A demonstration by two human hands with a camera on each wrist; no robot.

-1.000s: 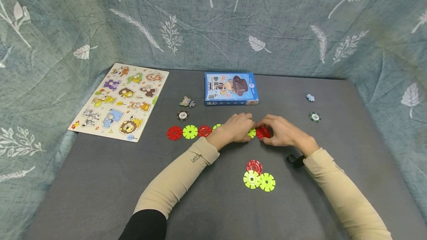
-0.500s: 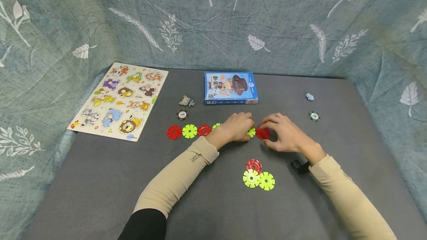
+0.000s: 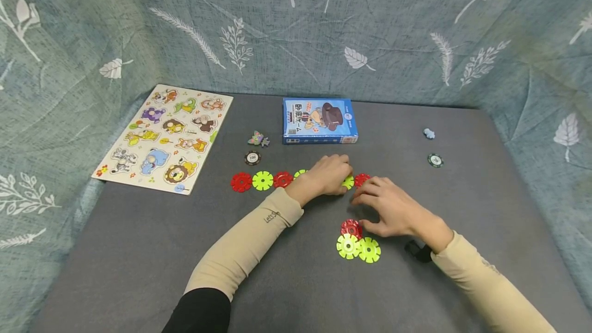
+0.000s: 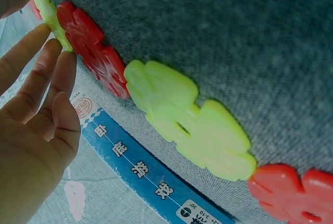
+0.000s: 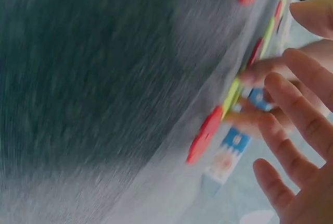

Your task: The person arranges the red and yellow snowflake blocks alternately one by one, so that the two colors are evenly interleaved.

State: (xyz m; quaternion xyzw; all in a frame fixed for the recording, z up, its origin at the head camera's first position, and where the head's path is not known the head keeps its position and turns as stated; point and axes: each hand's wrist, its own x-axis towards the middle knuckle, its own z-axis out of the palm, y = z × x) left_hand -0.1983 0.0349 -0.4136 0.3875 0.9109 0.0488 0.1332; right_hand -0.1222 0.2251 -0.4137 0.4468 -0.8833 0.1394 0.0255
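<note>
Head view: left hand (image 3: 329, 174) pinches a yellow-green notched plastic disc (image 3: 348, 183), thumb and fingers on opposite edges, near the right end of a row of alternating red and yellow-green discs (image 3: 262, 181). Just beside it, a glossy red end disc (image 3: 362, 179). Right hand (image 3: 392, 210), fingers apart, above the grey worktop (image 3: 296, 281), thumb near a three-disc cluster (image 3: 348, 246).

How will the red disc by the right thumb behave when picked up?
The red disc looks like thin, shiny plastic, so it's probably light and perhaps slippery. Lying flat, it shouldn't roll; the yellow disc seemingly overlapping its edge may shift too.
</note>
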